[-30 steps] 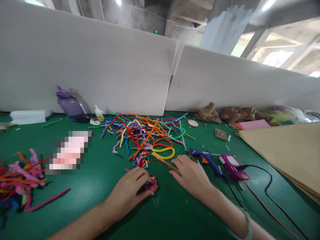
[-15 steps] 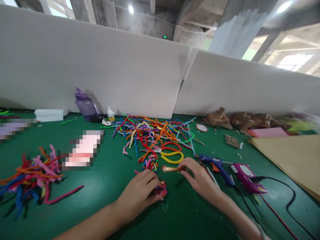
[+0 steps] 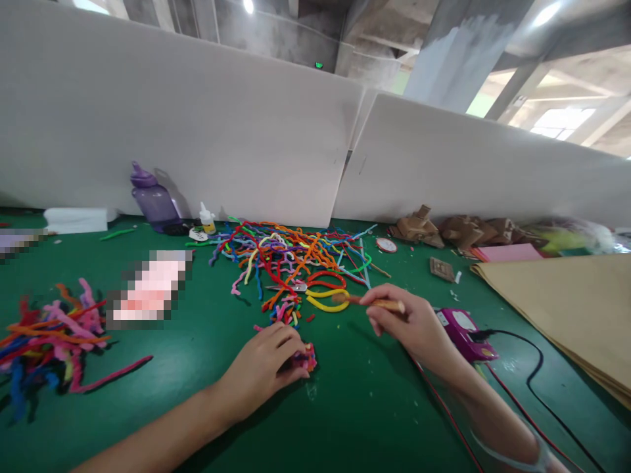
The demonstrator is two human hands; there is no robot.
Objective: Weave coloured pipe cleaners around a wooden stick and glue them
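Observation:
Low over the green table, my left hand is closed around a small clump of multicoloured pipe-cleaner pieces; most of it is hidden by the fingers. My right hand grips a slim wooden-handled tool, its blurred brown tip pointing left over the scissors. These scissors have one red and one yellow handle and lie open just beyond my hands. Short cut pipe-cleaner bits lie beyond my left hand. Behind the scissors spreads a tangled heap of long pipe cleaners.
Another pipe-cleaner pile lies left. A purple bottle and a small glue bottle stand by the white partition. On the right are a magenta device with cords, brown paper and cardboard shapes.
My right hand has risen and turned, lifting the wooden-handled tool away from my left hand and over the scissors. It now covers the blue glue gun. My left hand keeps its hold; the view has shifted slightly.

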